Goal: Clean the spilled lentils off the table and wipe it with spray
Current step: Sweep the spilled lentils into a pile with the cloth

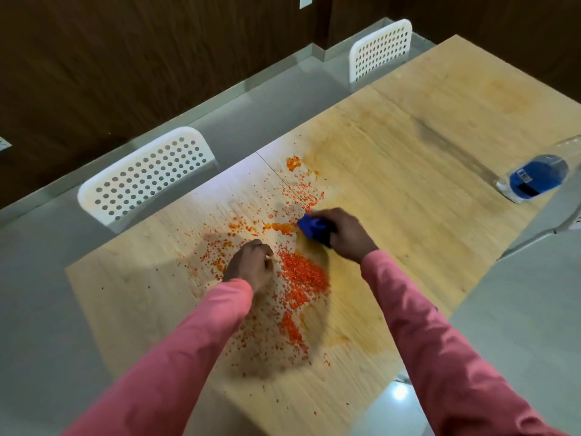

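Observation:
Orange-red lentils [301, 275] lie scattered across the middle of the light wooden table [424, 158], densest just right of my left hand. A few wet orange smears [281, 228] sit among them. My right hand [344, 234] grips a bunched blue cloth [311, 229], pressed on the table beside the smears. My left hand [251, 267] rests on the table among the lentils with fingers curled in; I cannot see whether it holds any lentils. A clear spray bottle with blue liquid [534, 179] stands near the table's right edge.
Two white perforated chairs stand along the table's far side, one at the left [141, 180] and one farther back [380, 51]. A dark wooden wall runs behind them. Grey floor surrounds the table, and a pale chair edge [562, 215] shows at the right.

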